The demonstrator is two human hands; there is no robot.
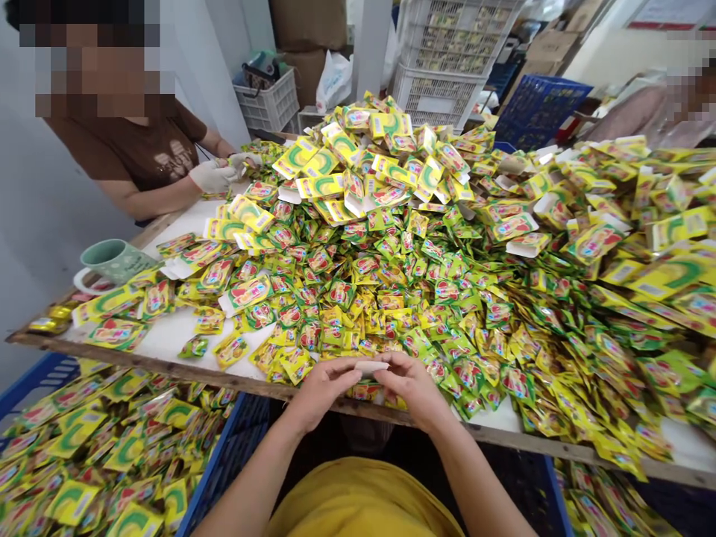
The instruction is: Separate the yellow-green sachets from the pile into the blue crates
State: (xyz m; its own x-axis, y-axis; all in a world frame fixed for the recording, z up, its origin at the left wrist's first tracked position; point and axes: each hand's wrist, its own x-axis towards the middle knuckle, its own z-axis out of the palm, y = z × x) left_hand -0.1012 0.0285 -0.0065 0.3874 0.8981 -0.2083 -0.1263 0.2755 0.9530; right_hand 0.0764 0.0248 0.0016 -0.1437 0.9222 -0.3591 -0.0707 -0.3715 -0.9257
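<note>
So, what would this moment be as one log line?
left hand, right hand: pinch white item | table: sachet pile

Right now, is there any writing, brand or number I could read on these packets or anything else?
Nothing here reads clearly.
Yellow-green packets: printing too blurred.
Brown shirt: pale print, unreadable.
Mug: pattern only, too small.
Pale slip between left hand and right hand: no print shows.

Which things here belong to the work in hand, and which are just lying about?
In hand: left hand and right hand, pinching a white piece between them; sachet pile; blue crate of packets.
Lying about: green mug; white crates; white plastic bag.
</note>
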